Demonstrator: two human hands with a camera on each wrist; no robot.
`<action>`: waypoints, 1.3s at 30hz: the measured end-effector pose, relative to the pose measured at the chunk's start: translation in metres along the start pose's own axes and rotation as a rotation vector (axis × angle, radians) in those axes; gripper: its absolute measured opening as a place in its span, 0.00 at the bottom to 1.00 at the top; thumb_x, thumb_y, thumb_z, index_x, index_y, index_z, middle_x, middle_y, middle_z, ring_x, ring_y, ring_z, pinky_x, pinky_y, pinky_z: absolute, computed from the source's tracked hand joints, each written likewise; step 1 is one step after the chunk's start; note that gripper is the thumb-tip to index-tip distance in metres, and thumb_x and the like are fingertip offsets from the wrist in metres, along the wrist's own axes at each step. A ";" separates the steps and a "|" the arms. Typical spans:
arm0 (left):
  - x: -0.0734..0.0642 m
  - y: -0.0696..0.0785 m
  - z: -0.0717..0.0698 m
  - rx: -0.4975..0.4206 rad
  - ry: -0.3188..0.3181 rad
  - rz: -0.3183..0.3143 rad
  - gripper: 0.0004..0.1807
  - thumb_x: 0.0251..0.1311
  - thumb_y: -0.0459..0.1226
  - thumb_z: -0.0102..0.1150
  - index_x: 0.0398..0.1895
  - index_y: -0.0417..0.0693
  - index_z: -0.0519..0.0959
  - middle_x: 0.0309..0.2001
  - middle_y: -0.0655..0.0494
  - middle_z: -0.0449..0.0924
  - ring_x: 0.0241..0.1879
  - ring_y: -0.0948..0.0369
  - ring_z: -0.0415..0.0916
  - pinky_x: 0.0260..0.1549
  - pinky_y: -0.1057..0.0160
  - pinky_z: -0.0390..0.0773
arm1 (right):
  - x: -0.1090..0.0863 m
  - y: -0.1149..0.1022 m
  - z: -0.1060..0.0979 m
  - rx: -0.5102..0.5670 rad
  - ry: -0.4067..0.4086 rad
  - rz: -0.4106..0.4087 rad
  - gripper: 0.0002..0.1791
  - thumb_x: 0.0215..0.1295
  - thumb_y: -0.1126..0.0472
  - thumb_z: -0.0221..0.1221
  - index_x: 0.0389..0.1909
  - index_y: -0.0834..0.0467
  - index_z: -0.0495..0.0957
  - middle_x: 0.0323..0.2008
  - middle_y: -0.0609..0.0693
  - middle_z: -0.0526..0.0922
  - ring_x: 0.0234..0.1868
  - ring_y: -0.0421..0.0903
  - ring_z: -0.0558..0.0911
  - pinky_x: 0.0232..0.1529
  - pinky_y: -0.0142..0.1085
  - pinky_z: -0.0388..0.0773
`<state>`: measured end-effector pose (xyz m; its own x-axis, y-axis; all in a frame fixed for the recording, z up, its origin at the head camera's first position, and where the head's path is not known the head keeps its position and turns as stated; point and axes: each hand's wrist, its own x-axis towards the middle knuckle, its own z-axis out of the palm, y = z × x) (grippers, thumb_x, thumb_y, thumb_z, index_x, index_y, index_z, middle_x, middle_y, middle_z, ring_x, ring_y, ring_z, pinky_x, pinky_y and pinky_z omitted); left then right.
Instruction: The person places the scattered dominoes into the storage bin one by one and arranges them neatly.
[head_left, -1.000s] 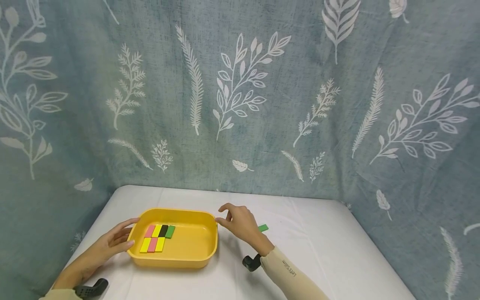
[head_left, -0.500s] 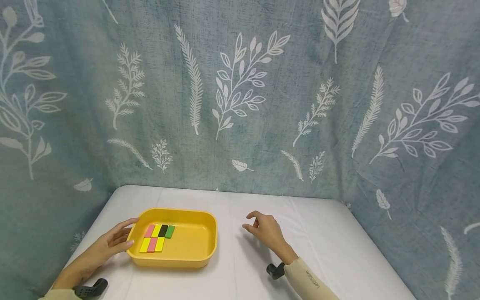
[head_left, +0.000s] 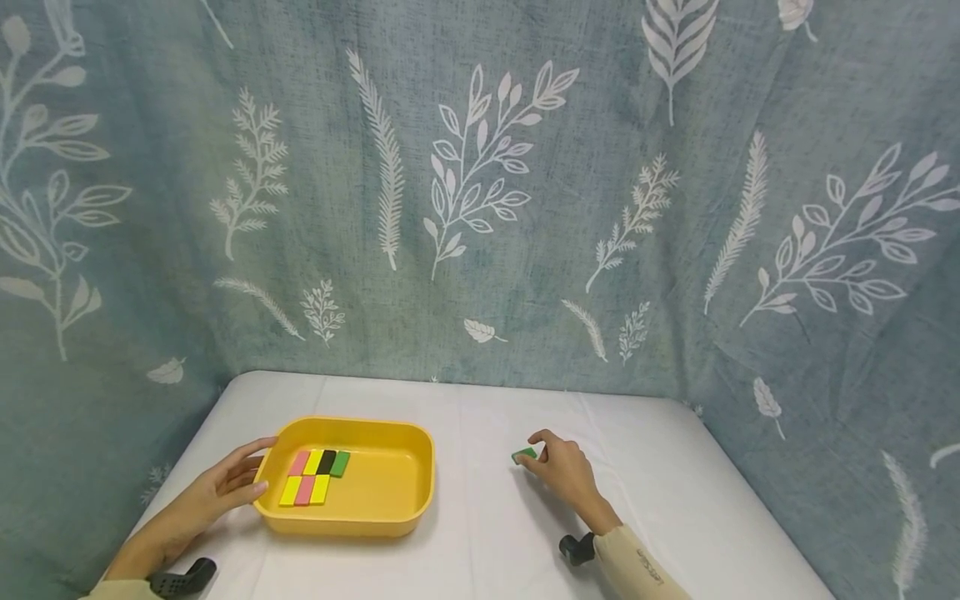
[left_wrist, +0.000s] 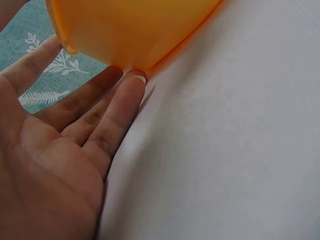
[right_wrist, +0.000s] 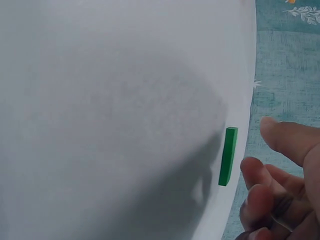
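My left hand (head_left: 217,496) rests its fingertips against the left end of a yellow plastic tray (head_left: 382,485). In the left wrist view, the fairly straight fingers (left_wrist: 120,112) touch the tray's outer wall (left_wrist: 125,37). Toward the tray's left side, pink, yellow, black and green flat rectangular blocks (head_left: 302,490) lie in two rows. To the right of the tray, my right hand (head_left: 564,473) hovers at a loose green block (head_left: 521,456) on the table. The right wrist view has that green block (right_wrist: 228,156) just beyond the spread thumb and fingers, with a gap between.
A white cloth covers the table (head_left: 465,550). Behind and beside it hangs a blue-green curtain (head_left: 480,358) with white leaf prints. Dark wrist devices, such as the one (head_left: 576,548) below the right wrist, are strapped to both arms.
My right hand has moved from the tray's right end rightward to the loose green block, which it hid half a second ago. The left hand and the tray have stayed put.
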<state>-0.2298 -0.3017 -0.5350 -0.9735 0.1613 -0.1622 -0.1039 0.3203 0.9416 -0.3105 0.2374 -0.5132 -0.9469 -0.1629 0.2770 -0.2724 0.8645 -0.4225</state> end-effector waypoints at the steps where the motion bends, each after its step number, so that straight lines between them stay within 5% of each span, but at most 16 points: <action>1: 0.000 0.000 0.000 0.000 0.001 0.002 0.50 0.68 0.50 0.66 0.84 0.52 0.46 0.77 0.29 0.52 0.74 0.32 0.55 0.67 0.32 0.62 | 0.001 0.001 0.001 -0.004 -0.003 0.010 0.24 0.62 0.50 0.73 0.52 0.61 0.82 0.21 0.41 0.77 0.16 0.37 0.70 0.17 0.31 0.69; 8: -0.002 0.003 0.000 -0.027 -0.020 0.017 0.46 0.70 0.47 0.64 0.83 0.53 0.49 0.76 0.29 0.53 0.74 0.32 0.54 0.67 0.31 0.62 | 0.003 0.005 0.007 -0.024 -0.044 0.106 0.27 0.59 0.47 0.74 0.51 0.63 0.82 0.22 0.43 0.80 0.19 0.39 0.73 0.19 0.34 0.71; 26: 0.000 -0.001 0.000 -0.001 -0.002 0.010 0.47 0.69 0.49 0.64 0.83 0.54 0.48 0.77 0.30 0.53 0.74 0.32 0.55 0.67 0.31 0.62 | 0.005 0.009 0.015 -0.032 -0.072 0.108 0.29 0.58 0.44 0.74 0.49 0.63 0.82 0.16 0.44 0.67 0.17 0.39 0.64 0.17 0.32 0.60; 39: -0.001 0.000 -0.001 -0.010 -0.008 0.007 0.47 0.69 0.48 0.64 0.83 0.53 0.49 0.76 0.30 0.54 0.73 0.33 0.56 0.66 0.29 0.61 | 0.000 0.015 0.010 0.048 -0.072 0.153 0.27 0.59 0.48 0.74 0.51 0.63 0.82 0.22 0.45 0.76 0.21 0.42 0.72 0.23 0.35 0.69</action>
<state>-0.2293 -0.3022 -0.5343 -0.9726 0.1710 -0.1574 -0.0987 0.3093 0.9458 -0.3164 0.2452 -0.5281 -0.9873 -0.0665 0.1442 -0.1303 0.8586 -0.4959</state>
